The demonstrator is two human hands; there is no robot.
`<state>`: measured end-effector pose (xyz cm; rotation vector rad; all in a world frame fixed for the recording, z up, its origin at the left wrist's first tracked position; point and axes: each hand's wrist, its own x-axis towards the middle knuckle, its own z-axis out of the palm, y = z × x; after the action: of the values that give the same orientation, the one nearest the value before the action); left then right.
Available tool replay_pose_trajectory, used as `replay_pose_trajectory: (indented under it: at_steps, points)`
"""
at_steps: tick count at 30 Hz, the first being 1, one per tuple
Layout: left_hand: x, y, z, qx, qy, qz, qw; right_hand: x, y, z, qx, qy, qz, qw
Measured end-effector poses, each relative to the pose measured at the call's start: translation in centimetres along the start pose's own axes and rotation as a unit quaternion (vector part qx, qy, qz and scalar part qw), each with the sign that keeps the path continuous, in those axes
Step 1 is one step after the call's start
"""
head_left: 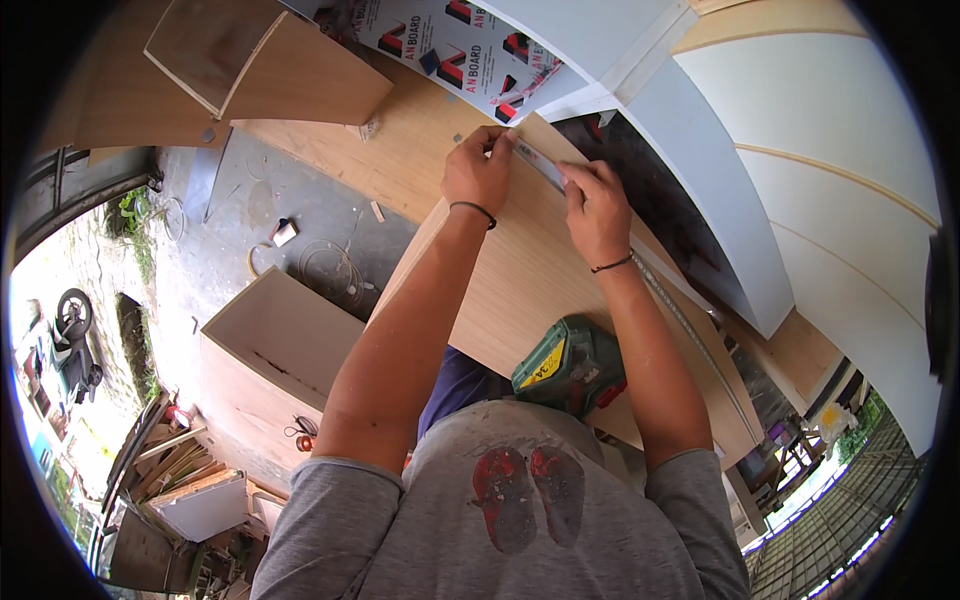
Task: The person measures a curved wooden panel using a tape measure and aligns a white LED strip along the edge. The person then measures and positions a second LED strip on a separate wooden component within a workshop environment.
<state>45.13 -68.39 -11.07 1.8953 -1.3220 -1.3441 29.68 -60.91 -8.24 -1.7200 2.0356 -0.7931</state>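
A light wood-grain board (pixel 520 270) lies before me, slanting from my waist to the far middle. Along its right part runs a long thin metallic strip (pixel 690 335) with fine marks, passing under my right forearm. At the strip's far end, my left hand (pixel 478 172) is closed, thumb and forefinger pinching it by the board's corner. My right hand (pixel 600 205) is closed too, fingertips pinching the strip a little nearer to me. Its part between the hands looks pale. On the board's near end sits a green tool case (pixel 568 365) with a yellow label, close to my belly.
A white curved cabinet panel (pixel 700 200) stands at the right. An open wooden box (pixel 285 330) is at the left on the grey floor, near a coil of wire (pixel 332 272). Wood offcuts (pixel 185 470) are piled at the lower left. Brown panels (pixel 250 80) stand at the upper left.
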Motion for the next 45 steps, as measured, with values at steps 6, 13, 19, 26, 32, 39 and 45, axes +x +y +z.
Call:
replay_pose_trajectory:
  at_steps: [6, 13, 19, 26, 32, 39, 45]
  points:
    - [-0.1, 0.3, 0.0, 0.009, 0.0, -0.003, 1.0, -0.1, 0.0, 0.2, -0.032, 0.014, -0.021, 0.999]
    - [-0.9, 1.0, 0.2, 0.068, 0.054, 0.039, 0.995, 1.2, -0.3, 1.1, -0.067, 0.009, -0.062, 0.996]
    - [-1.2, 1.1, 0.0, 0.011, 0.009, 0.035, 0.999, 2.8, -1.0, 2.5, -0.044, 0.027, -0.131, 0.99]
    - [-1.7, -0.3, -1.7, -0.054, -0.025, 0.125, 0.99, 3.1, -2.8, 1.2, 0.078, -0.055, -0.004, 0.995]
    - [-1.8, 0.3, -0.9, -0.042, -0.01, 0.117, 0.992, 3.2, -3.0, 0.9, 0.064, -0.086, 0.031, 0.994]
    - [-2.0, 0.4, -0.2, -0.024, 0.018, 0.104, 0.994, 3.1, -3.0, 0.8, 0.049, -0.085, 0.031, 0.995]
    - [-2.0, 0.8, -0.4, -0.019, 0.016, 0.084, 0.996, 3.3, -3.2, 0.9, 0.037, -0.079, 0.023, 0.996]
